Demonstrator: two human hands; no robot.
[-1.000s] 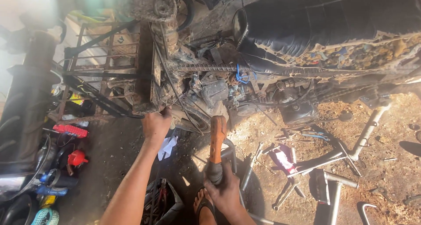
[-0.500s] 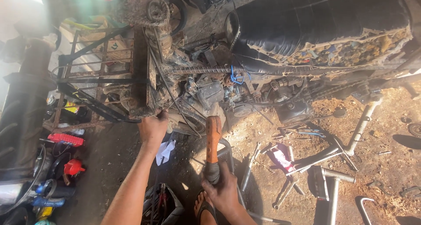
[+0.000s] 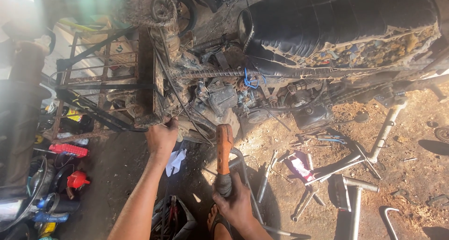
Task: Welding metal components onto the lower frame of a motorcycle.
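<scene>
My right hand (image 3: pixel 235 204) grips the lower end of an orange wooden-handled hammer (image 3: pixel 224 150), whose head points up toward the underside of a dirty motorcycle engine (image 3: pixel 220 97). My left hand (image 3: pixel 162 137) is closed on the lower edge of a rusty metal frame (image 3: pixel 145 81) just left of the engine. Above and to the right lies the motorcycle's torn black seat (image 3: pixel 336 25). The hammer's head is partly lost against the engine parts.
Wrenches and metal rods (image 3: pixel 355 156) lie scattered on the dirt to the right, beside a red-and-white packet (image 3: pixel 299 167). Red and blue bottles and cans (image 3: pixel 70 174) crowd the left. A black tyre (image 3: pixel 18 128) stands at far left. My sandalled foot (image 3: pixel 215 221) is below.
The view has shifted slightly downward and closer. The hammer has stayed upright in my right hand, and my left hand has kept its hold on the frame.
</scene>
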